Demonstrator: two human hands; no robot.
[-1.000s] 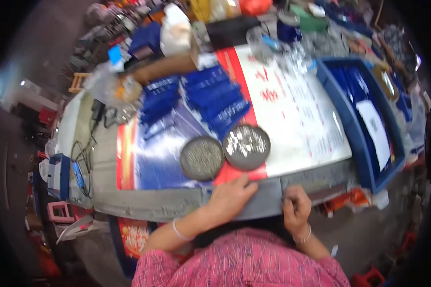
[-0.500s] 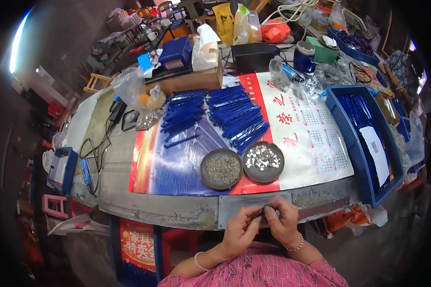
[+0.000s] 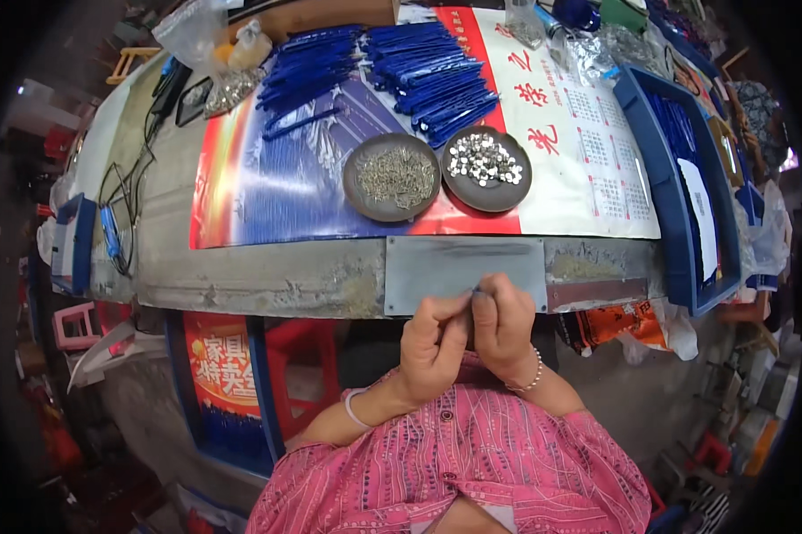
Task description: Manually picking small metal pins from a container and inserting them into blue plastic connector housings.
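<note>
My left hand (image 3: pixel 434 345) and my right hand (image 3: pixel 502 322) meet in front of my body, just off the table's near edge. Both are closed, thumbs against fingers, and their tips touch. Whatever they pinch is too small and too hidden to name. Beyond them on the table stand two dark round bowls side by side. The left bowl (image 3: pixel 358 200) holds many small thin metal pieces (image 3: pixel 396 177); the right bowl (image 3: pixel 514 198) holds small shiny silver discs (image 3: pixel 485 160). Two piles of slim blue strips (image 3: pixel 437 80) lie behind the bowls.
A printed poster (image 3: pixel 588 214) covers the table middle. A grey metal plate (image 3: pixel 463 262) sits at the near edge. On the right stands a blue tray (image 3: pixel 655 147) with more blue strips; at left lie a cable (image 3: pixel 134 200) and a small blue box (image 3: pixel 73 245). A red stool (image 3: pixel 299 365) stands below.
The view has tilted downward, so the table sits higher in the picture. My hands stay pinched together, tips touching.
</note>
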